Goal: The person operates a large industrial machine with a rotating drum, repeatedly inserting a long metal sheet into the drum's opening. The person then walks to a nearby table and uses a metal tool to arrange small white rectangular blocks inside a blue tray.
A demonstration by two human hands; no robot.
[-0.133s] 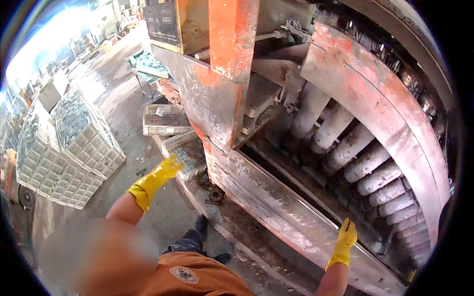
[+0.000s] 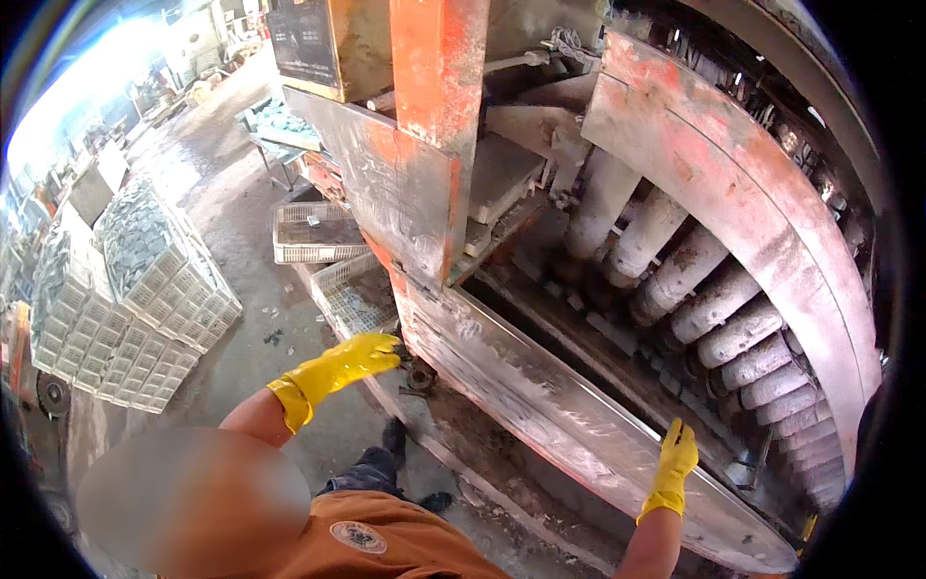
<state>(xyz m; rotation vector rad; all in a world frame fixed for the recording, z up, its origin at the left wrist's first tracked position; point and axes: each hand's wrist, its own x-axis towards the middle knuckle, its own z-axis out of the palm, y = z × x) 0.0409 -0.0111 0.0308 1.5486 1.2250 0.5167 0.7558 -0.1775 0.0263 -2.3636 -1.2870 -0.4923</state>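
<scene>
My left hand (image 2: pixel 355 363), in a yellow rubber glove, is held out beside the orange machine. Its fingers stretch toward the machine's side panel and nothing shows in them; contact with the panel is not clear. Another yellow glove covers my right hand (image 2: pixel 675 465), at the long metal edge (image 2: pixel 588 394) of the machine. Those fingers point forward over the edge, slightly apart, holding nothing visible. Beyond it runs a dark channel with a row of small flat pieces (image 2: pixel 617 333), under several thick grey cylinders (image 2: pixel 675 275).
A worn curved guard (image 2: pixel 743 203) arches over the cylinders. An orange post (image 2: pixel 439 77) rises ahead. White plastic crates (image 2: pixel 313 253) stand left of the machine, and stacked crates of grey-green pieces (image 2: pixel 169 280) stand farther left. A raised floor ledge (image 2: pixel 482 482) runs along the machine's foot.
My left hand has swung right and slightly down, closer to the machine's side panel. My right hand stays at the metal edge. The whole view has shifted slightly.
</scene>
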